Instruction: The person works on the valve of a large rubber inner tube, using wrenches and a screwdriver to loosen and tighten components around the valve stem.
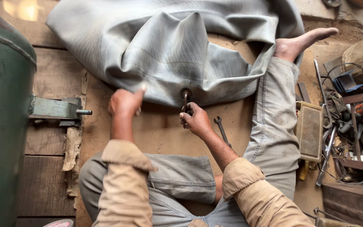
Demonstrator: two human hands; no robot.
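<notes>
Grey rubber inner tube (169, 46) lay crumpled beside a spanner (222, 130) (tools cluttered the floor); left hand (124, 102) pinched its edge, right hand (196, 120) gripped the valve tool (185, 108).

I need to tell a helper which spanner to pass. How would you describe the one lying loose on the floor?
Start at the big grey inner tube spread over the floor. Below its valve, the right hand grips a tool; just right of that wrist lies the small spanner. It lies alone on bare board, apart from the tool heap past the outstretched leg.
</notes>
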